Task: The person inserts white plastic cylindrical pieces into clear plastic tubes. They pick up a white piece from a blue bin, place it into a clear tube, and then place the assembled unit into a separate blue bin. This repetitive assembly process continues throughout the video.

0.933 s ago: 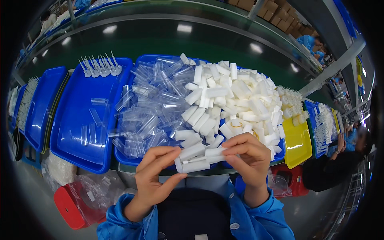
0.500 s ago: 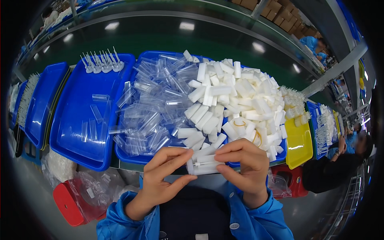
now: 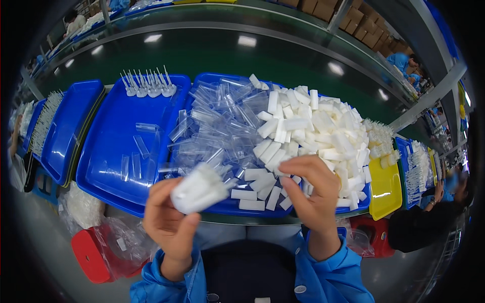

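My left hand (image 3: 164,218) holds a white plastic part (image 3: 198,192) with a round base, tilted to the right; motion blurs its narrow prongs. In front of my chest, my right hand (image 3: 317,194) is raised with thumb and forefinger apart, and nothing shows between them. Just beyond its fingertips lies a heap of white rectangular blocks (image 3: 323,121). Left of that heap, clear plastic sleeves (image 3: 220,116) are piled in the same blue tray (image 3: 220,77). Several loose blocks (image 3: 251,205) lie at the tray's near edge, between my hands.
Another blue tray (image 3: 108,151) to the left bears a few clear sleeves and a row of white pronged parts (image 3: 149,90). A yellow tray (image 3: 386,194) stands right. Red stools (image 3: 91,255) are below the table edge. A green conveyor belt (image 3: 202,48) runs behind; people sit farther off.
The white part has moved left and tilted in my left hand. My right hand has let go of it and drawn apart. The view has shifted slightly.
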